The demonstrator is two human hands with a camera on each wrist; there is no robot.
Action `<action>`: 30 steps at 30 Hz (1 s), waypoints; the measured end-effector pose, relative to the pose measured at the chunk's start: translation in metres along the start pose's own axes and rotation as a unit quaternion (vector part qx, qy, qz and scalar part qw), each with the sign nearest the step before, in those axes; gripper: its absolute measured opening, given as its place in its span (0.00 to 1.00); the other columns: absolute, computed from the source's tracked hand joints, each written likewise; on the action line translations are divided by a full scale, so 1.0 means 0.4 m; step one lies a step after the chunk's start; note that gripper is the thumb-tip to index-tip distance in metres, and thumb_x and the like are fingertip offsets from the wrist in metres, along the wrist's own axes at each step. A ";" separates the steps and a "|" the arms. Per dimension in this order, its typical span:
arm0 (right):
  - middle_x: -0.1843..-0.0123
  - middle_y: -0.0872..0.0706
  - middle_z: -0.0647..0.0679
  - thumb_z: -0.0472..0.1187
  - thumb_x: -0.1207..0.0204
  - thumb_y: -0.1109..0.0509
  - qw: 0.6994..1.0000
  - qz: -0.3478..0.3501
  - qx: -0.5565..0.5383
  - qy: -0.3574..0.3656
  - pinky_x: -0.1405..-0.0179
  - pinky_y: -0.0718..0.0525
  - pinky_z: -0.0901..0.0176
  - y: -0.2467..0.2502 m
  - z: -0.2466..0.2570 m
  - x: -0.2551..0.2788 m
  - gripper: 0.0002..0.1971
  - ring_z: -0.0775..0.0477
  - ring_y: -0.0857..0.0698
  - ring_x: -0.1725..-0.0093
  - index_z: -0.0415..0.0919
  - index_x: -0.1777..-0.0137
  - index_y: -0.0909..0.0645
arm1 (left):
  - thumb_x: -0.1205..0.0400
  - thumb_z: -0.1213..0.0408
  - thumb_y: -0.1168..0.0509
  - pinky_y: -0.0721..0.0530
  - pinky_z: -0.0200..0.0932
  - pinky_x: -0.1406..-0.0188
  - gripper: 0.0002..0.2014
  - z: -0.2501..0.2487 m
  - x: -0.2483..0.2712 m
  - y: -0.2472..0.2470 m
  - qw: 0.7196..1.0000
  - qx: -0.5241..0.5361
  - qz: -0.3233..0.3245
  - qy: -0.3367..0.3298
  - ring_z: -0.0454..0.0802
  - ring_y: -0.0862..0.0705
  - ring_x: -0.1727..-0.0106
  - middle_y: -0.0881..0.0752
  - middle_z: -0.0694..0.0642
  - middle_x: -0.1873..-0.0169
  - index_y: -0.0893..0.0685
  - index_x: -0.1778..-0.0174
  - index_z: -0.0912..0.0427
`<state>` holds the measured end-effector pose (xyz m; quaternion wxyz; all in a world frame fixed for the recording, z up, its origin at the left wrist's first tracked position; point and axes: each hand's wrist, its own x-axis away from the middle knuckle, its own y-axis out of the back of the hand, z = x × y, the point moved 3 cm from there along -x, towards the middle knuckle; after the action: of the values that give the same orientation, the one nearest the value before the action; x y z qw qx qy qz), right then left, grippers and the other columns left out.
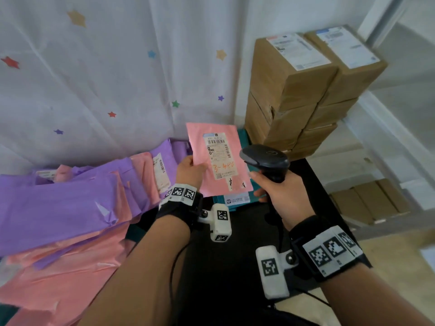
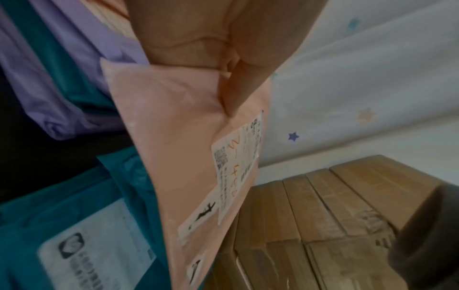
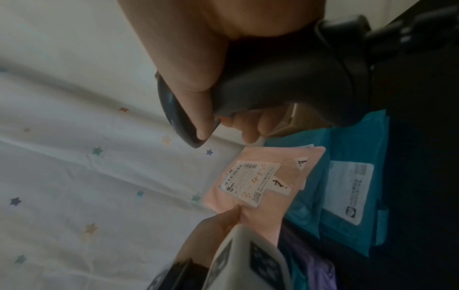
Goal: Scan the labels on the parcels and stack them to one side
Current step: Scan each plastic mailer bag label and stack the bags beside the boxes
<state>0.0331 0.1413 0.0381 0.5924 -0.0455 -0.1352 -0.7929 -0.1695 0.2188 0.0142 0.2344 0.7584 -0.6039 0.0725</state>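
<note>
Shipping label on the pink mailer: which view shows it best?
Head view. The shipping label faces the camera whole and sharp on the pink mailer held by the left hand. Right wrist shows it whole but small, dim and rotated. Left wrist sees it edge-on and blurred.

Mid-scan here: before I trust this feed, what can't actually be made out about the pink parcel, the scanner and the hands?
- Label print on the pink parcel: too small in the head view, blurred in both wrist views.
- Scanner window and beam: face away in the head view.
- Left hand fingers: hidden behind the parcel.
- Right hand trigger finger: the head view hides it behind the handle; pressing cannot be told.
</note>
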 end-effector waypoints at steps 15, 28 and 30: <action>0.59 0.09 0.48 0.47 0.28 0.20 0.998 -0.024 0.027 -0.052 0.66 0.13 0.62 0.068 -0.039 -0.103 0.11 0.56 0.09 0.65 0.45 0.50 0.15 | 0.18 0.70 0.44 0.27 0.48 0.35 0.20 -0.014 -0.120 -0.163 0.966 -0.252 -0.031 0.039 0.64 0.25 0.30 0.26 0.68 0.30 0.31 0.29 0.69; 0.70 0.15 0.47 0.50 0.26 0.22 0.999 0.032 0.029 0.009 0.65 0.16 0.51 -0.112 0.024 -0.021 0.12 0.50 0.17 0.74 0.43 0.57 0.17 | 0.20 0.70 0.39 0.30 0.46 0.38 0.16 -0.021 0.031 0.165 0.921 -0.325 -0.107 -0.186 0.61 0.22 0.36 0.20 0.64 0.37 0.17 0.38 0.60; 0.73 0.17 0.50 0.49 0.26 0.22 0.998 0.060 0.018 0.017 0.70 0.17 0.54 -0.165 0.030 0.011 0.11 0.50 0.19 0.76 0.44 0.60 0.18 | 0.21 0.69 0.38 0.29 0.47 0.41 0.15 0.002 0.059 0.252 0.903 -0.362 -0.138 -0.184 0.62 0.21 0.38 0.18 0.63 0.38 0.15 0.40 0.58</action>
<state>-0.0320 0.1578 0.0401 0.6423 -0.0293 -0.1361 -0.7537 -0.2593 0.1814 0.0497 0.3847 0.6972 -0.5103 -0.3249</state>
